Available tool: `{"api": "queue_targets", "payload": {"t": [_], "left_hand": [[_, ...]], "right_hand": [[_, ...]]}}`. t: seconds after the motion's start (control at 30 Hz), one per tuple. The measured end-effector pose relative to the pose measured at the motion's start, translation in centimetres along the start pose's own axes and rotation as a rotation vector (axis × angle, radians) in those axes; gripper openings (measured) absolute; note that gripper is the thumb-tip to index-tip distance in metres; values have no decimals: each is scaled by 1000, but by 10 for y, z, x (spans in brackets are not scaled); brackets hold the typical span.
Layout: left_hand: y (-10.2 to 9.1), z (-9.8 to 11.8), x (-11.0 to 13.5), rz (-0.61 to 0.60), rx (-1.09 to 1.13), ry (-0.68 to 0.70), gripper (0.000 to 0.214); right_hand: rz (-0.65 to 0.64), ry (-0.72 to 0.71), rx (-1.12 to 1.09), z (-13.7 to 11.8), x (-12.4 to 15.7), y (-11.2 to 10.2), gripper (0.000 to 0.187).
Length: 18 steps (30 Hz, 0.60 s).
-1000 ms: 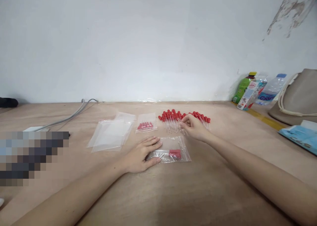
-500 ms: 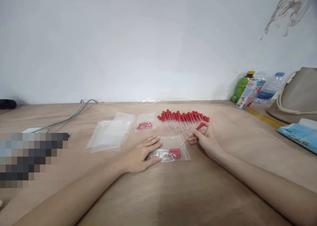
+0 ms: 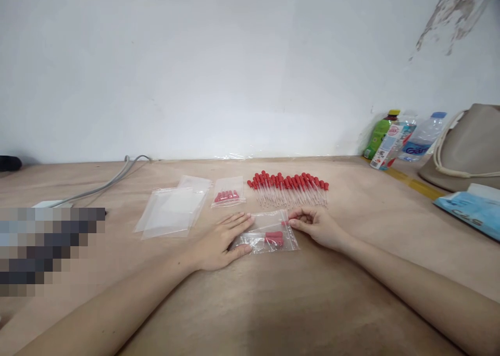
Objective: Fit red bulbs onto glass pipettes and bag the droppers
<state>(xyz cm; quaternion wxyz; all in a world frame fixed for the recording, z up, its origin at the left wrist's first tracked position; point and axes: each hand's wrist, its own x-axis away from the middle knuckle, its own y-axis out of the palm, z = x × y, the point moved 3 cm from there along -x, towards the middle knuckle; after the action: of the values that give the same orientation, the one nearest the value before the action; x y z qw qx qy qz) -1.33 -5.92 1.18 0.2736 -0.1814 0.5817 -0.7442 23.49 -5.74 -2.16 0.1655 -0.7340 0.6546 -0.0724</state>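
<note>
My left hand (image 3: 224, 241) lies flat with fingers spread, its fingers and thumb resting on the left part of a clear zip bag (image 3: 291, 244). Inside that bag, glass droppers with red rubber bulbs (image 3: 274, 238) lie with their tubes toward my left hand. At the bag's right end my right hand (image 3: 314, 227) pinches another dropper (image 3: 285, 223) by its red bulb; the tube runs leftward at the bag mouth. Behind the bag, several loose droppers (image 3: 289, 184) lie in a row, bulbs toward the wall.
Flat clear bags (image 3: 172, 213) overlap on the left. Beside them lies a filled bag with several red bulbs (image 3: 227, 195). A grey cable (image 3: 105, 183) is at the back left. Bottles (image 3: 420, 140), a beige bag (image 3: 464, 148) and a blue packet (image 3: 472, 210) stand or lie at the right.
My right hand has moved left and down with the dropper, from beside the row to the bag's mouth. The dropper's tube now reaches into the bag. My left hand stays put.
</note>
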Motion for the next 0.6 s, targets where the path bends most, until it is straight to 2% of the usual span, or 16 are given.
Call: {"api": "queue_targets", "payload": {"t": [0.1, 0.37, 0.5, 0.6], "left_hand": [[0, 0, -1, -5, -4, -3, 60], [0, 0, -1, -2, -9, -8, 61], [0, 0, -1, 15, -10, -2, 61], [0, 0, -2, 13, -8, -10, 61]], "right_hand": [[-5, -39, -38, -1, 1, 2, 30], [-59, -82, -184, -12, 3, 12, 48], [18, -137, -178, -12, 3, 15, 45], [-37, -180, -149, -12, 4, 17, 42]]}}
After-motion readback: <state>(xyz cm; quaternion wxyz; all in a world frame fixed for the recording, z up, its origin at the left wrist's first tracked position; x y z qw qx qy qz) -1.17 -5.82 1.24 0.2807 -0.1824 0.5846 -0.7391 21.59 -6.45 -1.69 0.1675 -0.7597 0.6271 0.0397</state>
